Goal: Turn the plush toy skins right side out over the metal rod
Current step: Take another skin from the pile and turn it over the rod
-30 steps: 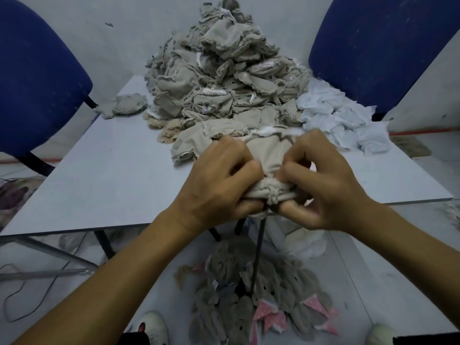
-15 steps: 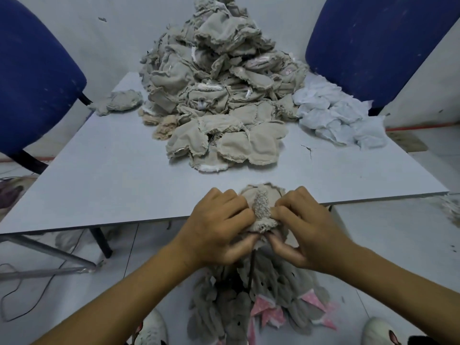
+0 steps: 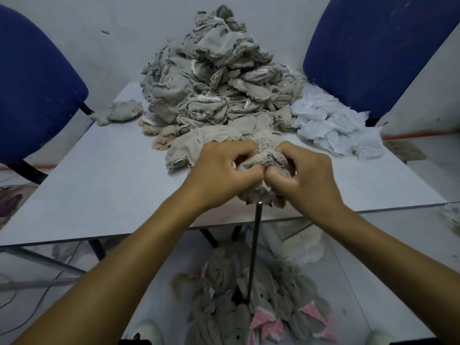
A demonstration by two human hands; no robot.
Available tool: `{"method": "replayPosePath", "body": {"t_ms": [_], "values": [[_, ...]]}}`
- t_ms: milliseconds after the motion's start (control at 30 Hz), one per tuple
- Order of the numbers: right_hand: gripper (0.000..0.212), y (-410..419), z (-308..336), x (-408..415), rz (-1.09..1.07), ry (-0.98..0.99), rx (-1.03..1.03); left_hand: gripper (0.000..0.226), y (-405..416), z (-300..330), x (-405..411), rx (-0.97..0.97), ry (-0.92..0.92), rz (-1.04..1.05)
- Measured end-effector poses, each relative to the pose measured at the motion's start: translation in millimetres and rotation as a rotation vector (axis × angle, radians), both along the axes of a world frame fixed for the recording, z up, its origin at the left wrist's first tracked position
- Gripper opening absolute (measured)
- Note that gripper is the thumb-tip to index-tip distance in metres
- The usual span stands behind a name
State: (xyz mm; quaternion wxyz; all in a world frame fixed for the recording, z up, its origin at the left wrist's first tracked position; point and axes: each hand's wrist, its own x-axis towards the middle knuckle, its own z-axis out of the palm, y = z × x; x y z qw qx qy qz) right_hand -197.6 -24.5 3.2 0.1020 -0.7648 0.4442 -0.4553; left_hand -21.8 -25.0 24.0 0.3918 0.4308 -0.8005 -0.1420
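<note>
Both hands are sitting higher in the frame than half a second ago, having risen from below the front edge of the bench (image 3: 99,195) to the centre of the picture, with the bunched skin carried up along with them. Left hand (image 3: 224,173) and right hand (image 3: 308,175) are pressing together, knuckles almost touching, each one clamping a fold of the plush toy skin (image 3: 266,155) between thumb and curled fingers. A fuzzy tip is emerging between the two hands, so part of the pile side is showing; this suggests the eversion is under way but not complete.

The skin is capping the top of the metal rod (image 3: 254,250), which is running down through the lower centre of the frame into a heap of finished skins (image 3: 261,314) on the floor. The large pile of unturned skins (image 3: 219,83) is filling the upper centre of the bench.

Handling judgement: the skin is appearing light, limp and easily bunched, with frayed raw edges. Grip is best taken at the hem around the opening, on both sides of the rod, pulling evenly downward. Uneven pulling is likely to strain a seam or drag the skin off the rod tip.
</note>
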Motion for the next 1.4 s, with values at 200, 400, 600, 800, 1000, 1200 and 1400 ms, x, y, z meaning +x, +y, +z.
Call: {"method": "replayPosePath", "body": {"t_ms": [200,400,600,800,1000,1200,1400], "values": [[0.031,-31,-32,3,-0.234,-0.130,0.325,0.025,-3,-22,-26,0.124,-0.094,0.046],[0.018,-32,-25,-2,0.303,-0.427,0.769,0.023,-25,-21,4,0.380,0.153,0.120],[0.013,-23,-22,-10,0.471,-0.280,0.785,0.024,-25,-36,-9,0.215,0.136,0.390],[0.017,-25,-22,-14,0.150,-0.340,0.581,0.015,-21,-16,1,0.691,0.328,-0.142],[0.034,-28,-38,-5,-0.201,-0.145,0.446,0.010,-13,-36,-19,0.347,-0.016,0.058],[0.032,-33,-29,0,-0.086,-0.090,0.539,0.013,-18,-36,-16,0.405,0.139,0.123],[0.022,-12,-16,-6,0.324,-0.201,0.695,0.026,-32,-35,-7,0.334,0.208,0.273]]}}
